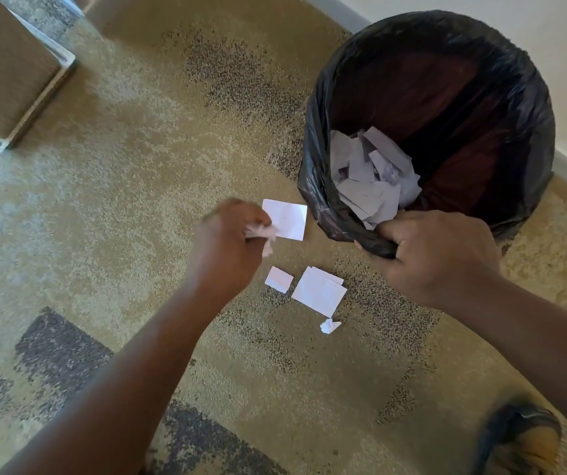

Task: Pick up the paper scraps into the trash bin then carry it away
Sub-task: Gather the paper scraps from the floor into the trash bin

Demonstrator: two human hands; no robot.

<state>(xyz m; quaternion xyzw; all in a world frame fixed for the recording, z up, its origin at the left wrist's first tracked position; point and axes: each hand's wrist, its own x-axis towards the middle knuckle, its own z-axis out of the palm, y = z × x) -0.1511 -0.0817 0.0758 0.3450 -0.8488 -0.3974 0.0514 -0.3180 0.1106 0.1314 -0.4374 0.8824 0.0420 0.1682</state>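
Mottled tan carpet point(131, 186) with darker flecked patches runs to a pale wall at the far right edge, and a brown box-like shape point(8, 73) sits in the far left corner. Our left hand point(227, 245) is curled round a crumpled white scrap point(261, 233), likely gathered to drop in. Just beside it a flat white sheet point(287, 219) lies on the floor; nearer us lie a small piece point(279, 279), a larger square point(319, 292) and a tiny crumpled bit point(329, 326), all plain white and thin. Our right hand point(436, 255) grips the near rim of the trash bin point(326, 186), black-lined and part filled with paper, probably steadying it close to the scraps.
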